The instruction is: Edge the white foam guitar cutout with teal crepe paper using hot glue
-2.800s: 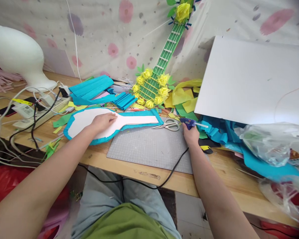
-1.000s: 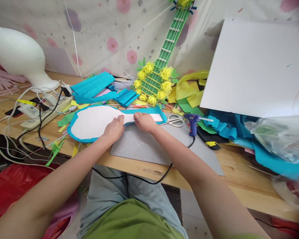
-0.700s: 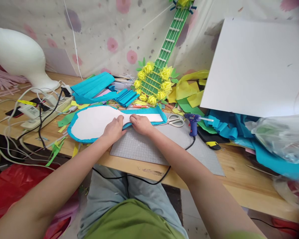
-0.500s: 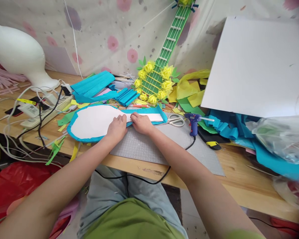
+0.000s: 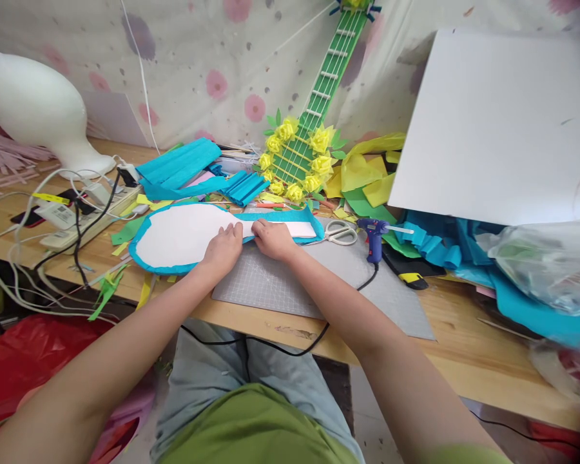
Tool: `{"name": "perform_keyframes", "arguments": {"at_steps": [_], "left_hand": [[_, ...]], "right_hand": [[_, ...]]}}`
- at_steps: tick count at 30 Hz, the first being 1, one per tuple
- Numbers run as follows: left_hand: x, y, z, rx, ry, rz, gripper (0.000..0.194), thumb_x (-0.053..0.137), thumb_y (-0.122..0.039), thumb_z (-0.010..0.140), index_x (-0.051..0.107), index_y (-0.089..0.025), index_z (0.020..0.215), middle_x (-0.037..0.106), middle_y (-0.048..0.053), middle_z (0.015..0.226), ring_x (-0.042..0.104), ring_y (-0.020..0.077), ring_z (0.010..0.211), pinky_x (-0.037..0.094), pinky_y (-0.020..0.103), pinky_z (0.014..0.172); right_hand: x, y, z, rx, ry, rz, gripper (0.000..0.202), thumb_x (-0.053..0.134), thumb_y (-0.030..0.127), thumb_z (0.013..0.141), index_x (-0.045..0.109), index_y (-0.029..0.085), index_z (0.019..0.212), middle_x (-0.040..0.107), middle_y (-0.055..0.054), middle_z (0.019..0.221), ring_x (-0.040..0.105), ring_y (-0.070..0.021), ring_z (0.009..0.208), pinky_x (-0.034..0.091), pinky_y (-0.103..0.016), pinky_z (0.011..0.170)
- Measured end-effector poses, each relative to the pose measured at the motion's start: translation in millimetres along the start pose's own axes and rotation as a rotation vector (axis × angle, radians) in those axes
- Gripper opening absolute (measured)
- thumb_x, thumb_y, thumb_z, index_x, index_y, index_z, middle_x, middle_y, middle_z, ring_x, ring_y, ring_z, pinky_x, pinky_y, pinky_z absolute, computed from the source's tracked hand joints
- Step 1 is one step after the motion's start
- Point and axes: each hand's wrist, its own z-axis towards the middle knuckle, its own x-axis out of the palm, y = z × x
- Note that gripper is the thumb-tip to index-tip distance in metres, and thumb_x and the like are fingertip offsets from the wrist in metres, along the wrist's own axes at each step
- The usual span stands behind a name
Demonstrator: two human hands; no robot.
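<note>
A white guitar-shaped board (image 5: pixel 178 237) with blue crepe paper folded round its edge lies flat, its round body at the left and its narrow neck at the right. Where body and neck meet, my left hand (image 5: pixel 223 248) presses on the near edge, fingers bent together on the blue-edged board. Just right of it, my right hand (image 5: pixel 272 240) pinches the near edge of the neck. Beyond my right hand the blue paper (image 5: pixel 290 215) stands out past the neck's far side. White-handled scissors (image 5: pixel 341 233) lie off the neck's end, with a blue glue gun (image 5: pixel 374 238) farther right.
A grey cutting mat (image 5: pixel 265 290) lies under the neck. Behind stands a green guitar (image 5: pixel 314 109) with yellow paper flowers. Blue crepe rolls (image 5: pixel 178 164), a power strip (image 5: pixel 94 222) with cables and a white foam head (image 5: pixel 38 106) are at left. A white board (image 5: pixel 493 129) leans at right.
Both hands keep to the same part of the board's near edge. My left hand's fingers have shifted very slightly; the view has moved a little.
</note>
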Motion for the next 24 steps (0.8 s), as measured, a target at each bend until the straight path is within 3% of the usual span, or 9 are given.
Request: {"name": "perform_keyframes", "arguments": {"at_steps": [8, 16, 24], "left_hand": [[-1.3, 2.3, 0.2, -0.047, 0.037, -0.109, 0.032, 0.035, -0.025, 0.089, 0.039, -0.013, 0.117, 0.057, 0.016, 0.109, 0.053, 0.0274, 0.106, 0.048, 0.035, 0.075], [4.3, 3.8, 0.2, -0.003, -0.006, -0.082, 0.032, 0.030, -0.022, 0.090, 0.039, -0.012, 0.119, 0.056, 0.017, 0.113, 0.052, 0.0282, 0.108, 0.047, 0.037, 0.080], [-2.6, 0.4, -1.2, -0.035, 0.030, -0.108, 0.033, 0.031, -0.019, 0.088, 0.038, -0.012, 0.119, 0.057, 0.016, 0.112, 0.051, 0.0287, 0.112, 0.046, 0.036, 0.082]], "right_hand": [[-5.4, 0.5, 1.6, 0.030, 0.045, 0.016, 0.024, 0.036, 0.026, 0.088, 0.054, 0.019, 0.103, 0.062, -0.008, 0.108, 0.059, -0.0216, 0.088, 0.036, -0.028, 0.063], [-3.6, -2.2, 2.4, 0.025, 0.041, 0.053, 0.025, 0.038, 0.028, 0.088, 0.058, 0.021, 0.100, 0.064, -0.006, 0.106, 0.058, -0.0201, 0.089, 0.034, -0.026, 0.062], [-5.1, -4.0, 7.5, 0.005, 0.048, 0.019, 0.026, 0.038, 0.027, 0.087, 0.060, 0.020, 0.097, 0.065, -0.007, 0.103, 0.058, -0.0198, 0.086, 0.032, -0.027, 0.061]]}}
